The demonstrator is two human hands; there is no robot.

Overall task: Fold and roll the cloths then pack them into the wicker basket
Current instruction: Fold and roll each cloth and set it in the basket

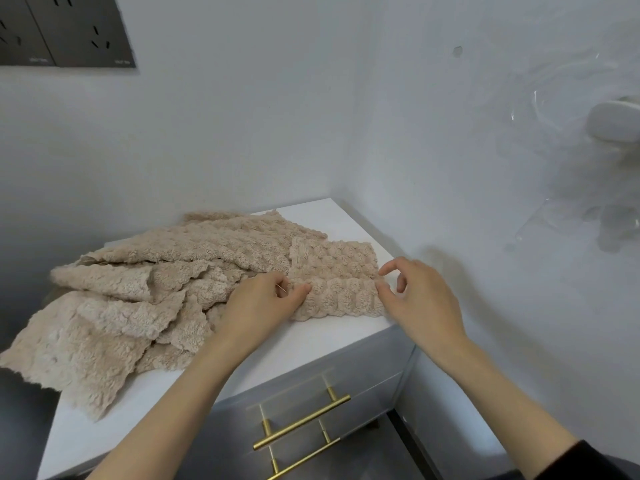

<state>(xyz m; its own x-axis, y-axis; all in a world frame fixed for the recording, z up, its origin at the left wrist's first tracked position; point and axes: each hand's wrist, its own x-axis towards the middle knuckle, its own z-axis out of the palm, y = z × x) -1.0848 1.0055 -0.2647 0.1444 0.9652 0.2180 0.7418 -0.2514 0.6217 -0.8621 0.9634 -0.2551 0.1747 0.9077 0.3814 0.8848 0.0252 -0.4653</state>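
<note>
A folded beige fluffy cloth (337, 280) lies on the white cabinet top (304, 344) near its right edge, its near end turned up into a short roll. My left hand (263, 303) pinches the left end of that roll with curled fingers. My right hand (415, 292) is at the right end, thumb and fingertips curled against the cloth's edge. A heap of several more beige cloths (138, 289) lies to the left, spilling over the cabinet's left side. No wicker basket is in view.
The cabinet stands in a corner of white walls. Its grey drawers carry gold bar handles (301, 422) below the front edge. A dark socket panel (65, 29) is on the wall at upper left. A white fixture (613, 126) sticks out of the right wall.
</note>
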